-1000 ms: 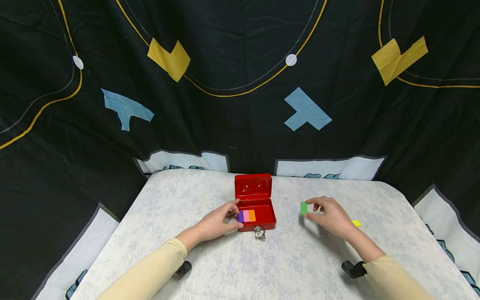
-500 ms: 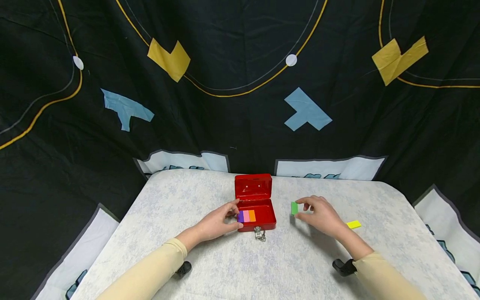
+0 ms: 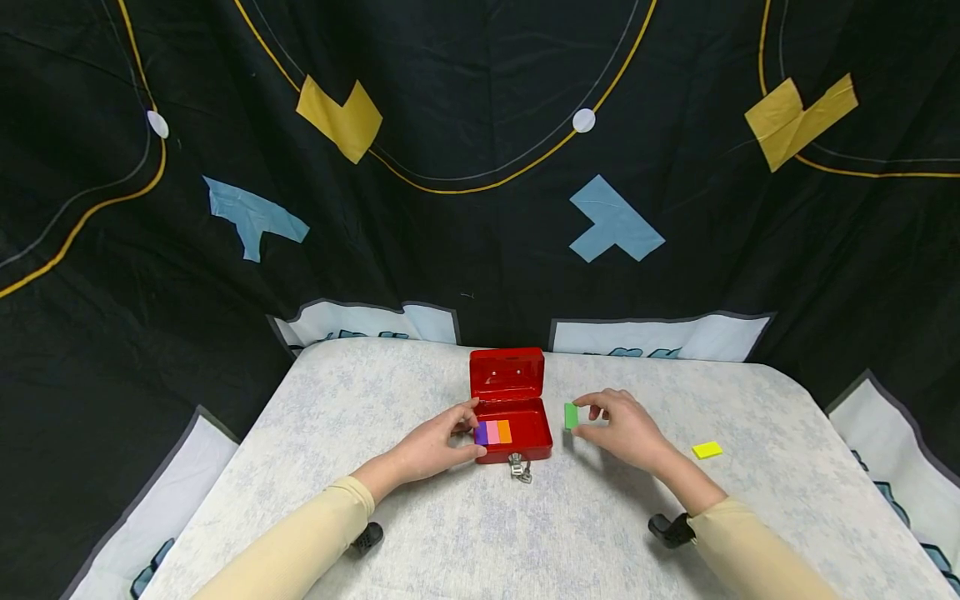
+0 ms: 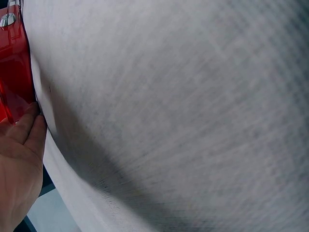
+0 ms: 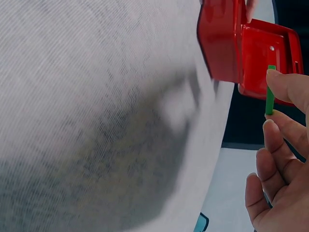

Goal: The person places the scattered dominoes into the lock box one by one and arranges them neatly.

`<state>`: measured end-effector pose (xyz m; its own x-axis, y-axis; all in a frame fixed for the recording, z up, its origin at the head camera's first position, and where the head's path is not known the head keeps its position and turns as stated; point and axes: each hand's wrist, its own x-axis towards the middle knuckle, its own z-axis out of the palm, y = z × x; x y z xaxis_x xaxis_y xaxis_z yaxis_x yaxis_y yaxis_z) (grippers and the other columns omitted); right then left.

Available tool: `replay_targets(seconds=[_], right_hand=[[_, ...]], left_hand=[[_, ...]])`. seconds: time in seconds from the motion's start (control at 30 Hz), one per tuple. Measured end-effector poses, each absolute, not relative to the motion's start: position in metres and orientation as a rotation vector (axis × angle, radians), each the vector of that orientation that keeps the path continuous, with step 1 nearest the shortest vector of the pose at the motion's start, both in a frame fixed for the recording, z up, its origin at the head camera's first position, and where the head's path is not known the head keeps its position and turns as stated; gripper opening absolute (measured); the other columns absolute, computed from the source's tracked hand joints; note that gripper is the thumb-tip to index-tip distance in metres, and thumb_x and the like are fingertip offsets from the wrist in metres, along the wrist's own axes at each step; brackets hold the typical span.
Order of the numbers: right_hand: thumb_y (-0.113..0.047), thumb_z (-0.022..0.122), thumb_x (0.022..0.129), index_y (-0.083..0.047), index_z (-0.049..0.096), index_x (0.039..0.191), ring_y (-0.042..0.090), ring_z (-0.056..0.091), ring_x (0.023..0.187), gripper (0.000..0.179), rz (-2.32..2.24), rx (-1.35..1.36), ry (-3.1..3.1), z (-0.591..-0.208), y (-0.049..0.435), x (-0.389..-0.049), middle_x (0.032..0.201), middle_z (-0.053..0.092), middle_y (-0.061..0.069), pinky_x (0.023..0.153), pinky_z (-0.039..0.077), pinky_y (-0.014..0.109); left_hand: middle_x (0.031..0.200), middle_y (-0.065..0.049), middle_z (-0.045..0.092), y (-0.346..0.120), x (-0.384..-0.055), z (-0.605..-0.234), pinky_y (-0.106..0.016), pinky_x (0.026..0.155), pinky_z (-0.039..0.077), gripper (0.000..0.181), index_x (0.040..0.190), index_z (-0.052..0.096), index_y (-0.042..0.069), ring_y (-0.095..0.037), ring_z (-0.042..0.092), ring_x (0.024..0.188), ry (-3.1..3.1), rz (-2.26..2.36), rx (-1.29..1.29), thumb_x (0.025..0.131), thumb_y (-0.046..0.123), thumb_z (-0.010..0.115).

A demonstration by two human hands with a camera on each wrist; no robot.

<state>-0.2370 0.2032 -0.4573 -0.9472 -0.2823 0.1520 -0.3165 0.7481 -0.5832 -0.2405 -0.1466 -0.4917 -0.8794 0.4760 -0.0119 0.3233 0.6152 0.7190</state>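
A red metal cash box (image 3: 534,425) stands on the table with its lid (image 3: 507,373) raised at the back. Purple (image 3: 481,433), pink (image 3: 492,432) and orange (image 3: 505,432) blocks sit side by side at the left inside it. My left hand (image 3: 431,446) holds the box's left end, thumb at the front corner and fingers toward the back. Just right of the box, my right hand (image 3: 626,429) pinches a thin green block (image 3: 572,416) between thumb and index finger, above the table. In the right wrist view, the green block (image 5: 270,92) appears edge-on, overlapping the box.
A yellow block (image 3: 707,450) lies flat on the table, right of my right forearm. Small keys (image 3: 525,473) hang from the lock (image 3: 515,463) on the box's front. A black cloth (image 3: 480,267) with taped shapes hangs behind the pale table (image 3: 420,550).
My right hand has carried the green block leftward, close to the box's right side. The yellow block has come fully into view behind it. My left hand stays put on the box.
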Motion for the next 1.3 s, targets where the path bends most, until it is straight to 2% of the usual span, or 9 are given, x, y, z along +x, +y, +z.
replay_targets(seconds=[0.37, 0.9, 1.3], right_hand=[[-0.028, 0.083, 0.086, -0.019, 0.073, 0.121, 0.019, 0.051, 0.09, 0.038, 0.94, 0.541, -2.897, -0.458, 0.187, -0.242, 0.091, 0.06, -0.007, 0.075, 0.045, 0.036], [-0.029, 0.083, 0.085, -0.019, 0.074, 0.121, 0.017, 0.049, 0.084, 0.039, 0.897, 0.565, -2.94, -0.46, 0.16, -0.248, 0.085, 0.056, -0.007, 0.068, 0.043, 0.035], [-0.033, 0.086, 0.082, -0.02, 0.074, 0.121, 0.017, 0.048, 0.089, 0.043, 0.838, 0.57, -2.981, -0.463, 0.144, -0.253, 0.081, 0.055, -0.008, 0.067, 0.043, 0.034]], left_hand=[[0.165, 0.006, 0.033, -0.147, -0.241, -0.493, -0.046, 0.111, 0.041, 0.041, 0.115, 0.054, 0.02, -0.018, 0.054, 0.132, 2.635, 1.123, 0.668, 0.091, 0.047, 0.076], [0.165, 0.005, 0.031, -0.147, -0.242, -0.493, -0.046, 0.111, 0.042, 0.042, 0.115, 0.055, 0.022, -0.02, 0.055, 0.131, 2.64, 1.114, 0.664, 0.091, 0.048, 0.076], [0.165, 0.006, 0.031, -0.147, -0.243, -0.494, -0.047, 0.112, 0.041, 0.043, 0.116, 0.055, 0.021, -0.019, 0.054, 0.132, 2.639, 1.106, 0.65, 0.091, 0.049, 0.076]])
